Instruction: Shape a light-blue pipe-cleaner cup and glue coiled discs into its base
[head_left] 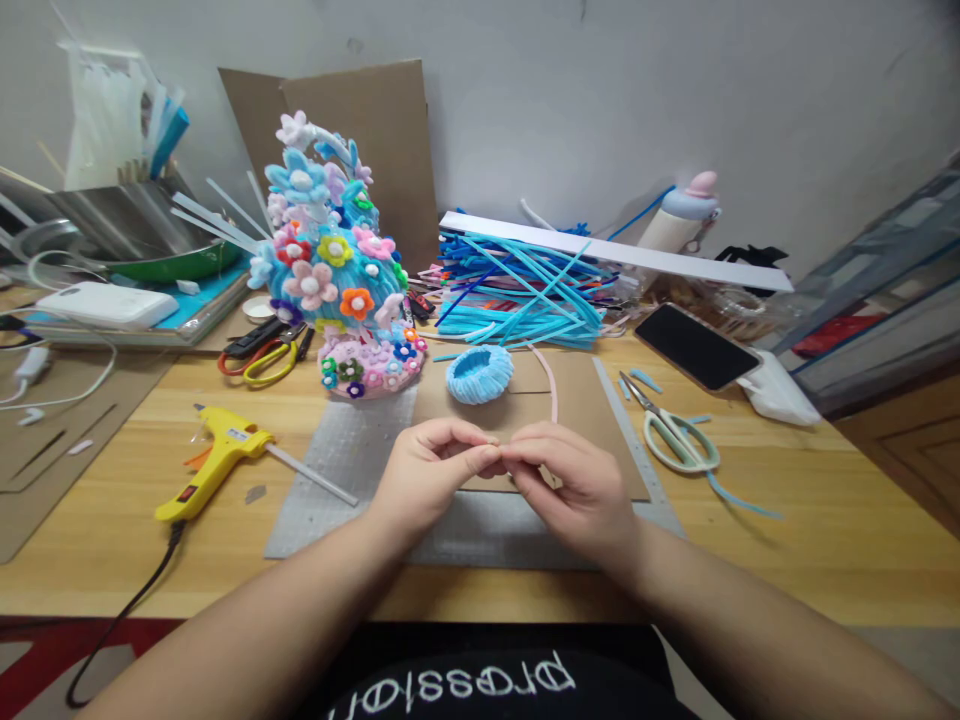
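Note:
My left hand and my right hand meet over a brown cardboard sheet, fingertips pinched together. A pale pink pipe cleaner rises from between them and curves away toward the far side. Both hands pinch its near end. Just beyond my fingers lies a small light blue fuzzy ring. A tall pipe-cleaner flower piece in blue, pink and other colours stands to the far left of my hands.
A yellow glue gun lies left on the wooden table. Green-handled scissors and a black phone lie right. A heap of blue pipe cleaners sits behind, under a white strip. Orange and yellow scissors lie far left.

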